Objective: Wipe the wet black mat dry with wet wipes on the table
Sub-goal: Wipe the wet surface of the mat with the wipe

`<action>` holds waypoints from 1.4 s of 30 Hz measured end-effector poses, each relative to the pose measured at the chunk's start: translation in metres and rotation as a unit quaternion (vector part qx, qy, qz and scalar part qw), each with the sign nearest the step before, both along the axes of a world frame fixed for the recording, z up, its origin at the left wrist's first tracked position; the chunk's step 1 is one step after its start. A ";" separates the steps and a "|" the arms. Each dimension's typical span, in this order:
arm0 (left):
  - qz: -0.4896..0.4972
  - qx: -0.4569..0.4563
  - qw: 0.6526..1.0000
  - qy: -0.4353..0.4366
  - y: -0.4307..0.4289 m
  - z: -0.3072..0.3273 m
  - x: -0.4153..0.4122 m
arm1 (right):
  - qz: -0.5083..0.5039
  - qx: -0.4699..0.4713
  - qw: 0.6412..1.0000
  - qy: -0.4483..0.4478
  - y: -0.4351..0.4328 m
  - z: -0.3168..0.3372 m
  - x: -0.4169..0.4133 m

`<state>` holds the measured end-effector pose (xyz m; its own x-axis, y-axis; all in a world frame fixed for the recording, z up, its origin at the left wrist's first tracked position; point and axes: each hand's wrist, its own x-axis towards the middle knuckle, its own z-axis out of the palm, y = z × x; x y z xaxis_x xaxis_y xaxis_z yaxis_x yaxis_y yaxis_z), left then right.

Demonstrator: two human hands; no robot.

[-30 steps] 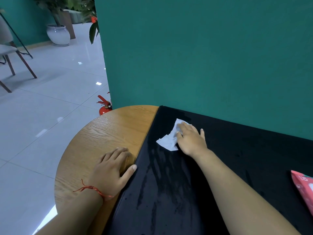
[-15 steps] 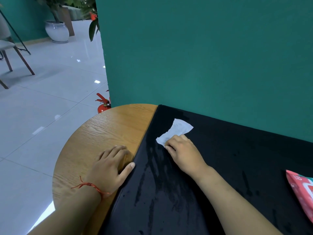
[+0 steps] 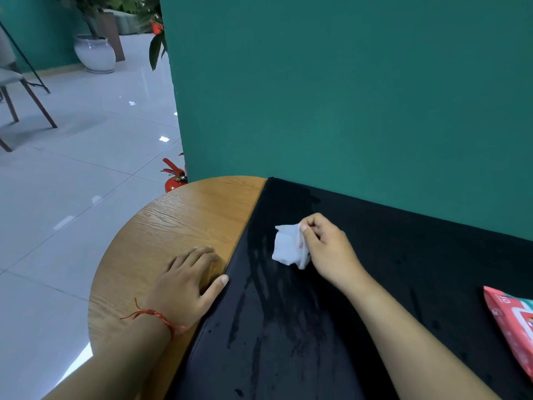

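**A:** Fingers [image 3: 310, 235] of the right hand [image 3: 326, 249] are curled in, pinching a crumpled white wipe [image 3: 288, 246] by its top corner. The left hand [image 3: 184, 284] is the opposite: fingers loose and flat on the wood, holding nothing, thumb tip right against the mat's edge.

**B:** ok, where's everything else? biggest first pls

**A:** Sure. The green wall [image 3: 346, 96] fills 12 to 3 o'clock of the view. The grey tiled floor [image 3: 72, 183] takes 9 to 11. Then there's the black mat [image 3: 375, 255], spreading from the centre out to 4 and 6 o'clock, with its far edge tight to the wall. It lies on a round-ended wooden table [image 3: 178, 226], with bare wood showing at about 8 o'clock.

**B:** is the mat wet?

**A:** Yep, shiny streaks and droplets run from under the wipe toward 6 o'clock. The wipe itself is over the mat's far left part, at 2 o'clock from the left hand. Can't tell whether its bottom end touches the mat or hangs just above it.

**B:** smaller bits?

**A:** A chair [image 3: 10, 77] is at the 10 o'clock edge and a white plant pot [image 3: 95, 53] is at 11. A reddish wipes pack [image 3: 513, 321] sits on the mat at 4 o'clock, well apart from both hands and cut off by the frame. A red fire extinguisher [image 3: 174, 180] pokes up behind the table, at 12 o'clock from the left hand. Smallest is a red string bracelet [image 3: 153, 314] on the left wrist.
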<state>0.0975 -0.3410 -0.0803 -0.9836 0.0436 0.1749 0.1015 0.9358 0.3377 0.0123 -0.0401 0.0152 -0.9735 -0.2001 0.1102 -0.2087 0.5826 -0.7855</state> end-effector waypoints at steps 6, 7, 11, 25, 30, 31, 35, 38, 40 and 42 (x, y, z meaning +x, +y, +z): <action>-0.003 0.006 1.000 -0.004 -0.001 0.000 0.000 | -0.076 0.055 0.993 -0.068 0.014 -0.020 -0.049; -0.003 0.005 1.000 -0.004 -0.001 0.000 0.000 | -0.087 -0.009 0.992 -0.096 0.014 -0.021 -0.048; 0.000 -0.003 1.000 -0.004 -0.001 0.000 0.000 | -0.103 0.040 0.994 -0.023 0.024 -0.028 -0.028; 0.002 -0.003 1.000 0.002 0.001 0.002 0.001 | 0.088 0.360 0.929 -0.011 -0.020 -0.061 0.009; 0.000 -0.006 1.000 -0.006 0.002 0.003 0.001 | 0.101 0.363 0.926 -0.016 -0.021 -0.059 0.011; 0.000 -0.004 1.000 -0.006 0.002 0.003 0.001 | 0.103 0.358 0.928 -0.013 -0.021 -0.057 0.010; 0.001 -0.005 1.000 -0.005 0.001 0.003 0.001 | 0.040 0.286 0.956 0.057 -0.010 -0.044 -0.002; 0.002 -0.004 1.000 -0.004 0.002 0.003 0.001 | 0.035 0.263 0.953 0.146 0.014 -0.036 -0.018; -0.001 -0.001 1.000 -0.007 0.002 0.003 0.001 | 0.092 0.276 0.944 0.156 0.027 -0.038 -0.027; -0.003 0.002 1.000 -0.008 0.001 0.002 0.001 | 0.123 0.281 0.939 0.155 0.033 -0.039 -0.026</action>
